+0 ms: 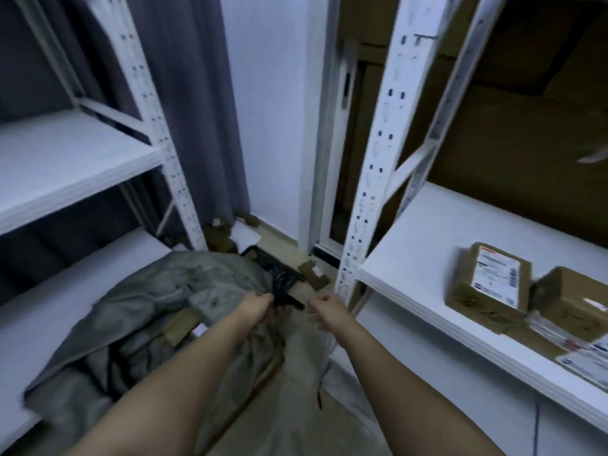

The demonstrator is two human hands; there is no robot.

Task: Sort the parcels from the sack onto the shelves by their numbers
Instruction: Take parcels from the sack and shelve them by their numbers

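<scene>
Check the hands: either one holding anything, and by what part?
The left hand grips the grey sack at its bunched mouth, beside the black strap. The right hand has loosely curled fingers and seems to hold nothing; blur leaves that uncertain.

A crumpled grey-green fabric sack (158, 311) slumps on the floor against the front edge of the left white metal shelving unit (65, 166), a brown cardboard parcel (184, 324) showing in its mouth. Two labelled brown cardboard parcels (487, 284) (572, 297) lie touching near the front edge of the right white shelf (411, 258).
</scene>
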